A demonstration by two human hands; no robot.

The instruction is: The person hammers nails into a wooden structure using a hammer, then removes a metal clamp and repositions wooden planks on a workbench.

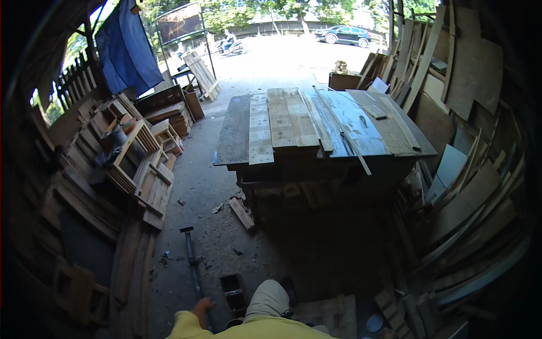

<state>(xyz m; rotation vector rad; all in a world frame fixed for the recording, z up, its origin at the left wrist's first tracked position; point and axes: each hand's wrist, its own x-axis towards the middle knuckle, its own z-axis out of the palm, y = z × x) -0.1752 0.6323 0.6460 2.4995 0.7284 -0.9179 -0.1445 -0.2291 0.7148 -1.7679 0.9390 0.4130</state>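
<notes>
Near the bottom edge, left of centre, my left hand [204, 305] comes out of a yellow sleeve with its fingers curled. It appears closed around the long dark metal bar clamp [195, 277], whose T-shaped end points away across the floor. A collar sits partway along the bar. To the right of that hand is a dark hollow block [232, 288], by my leg in pale trousers. Only a small dim part of my right hand [389, 334] shows at the lower right edge, near a round light-coloured container [374, 323]; its fingers cannot be made out.
Ahead stands a large worktable [232, 130] bearing planks [291, 116] and long strips. Wooden furniture frames [135, 155] and lumber line the left. Leaning boards [471, 68] crowd the right. A wood offcut [241, 213] and debris lie on the floor. Beyond are a street and car [343, 35].
</notes>
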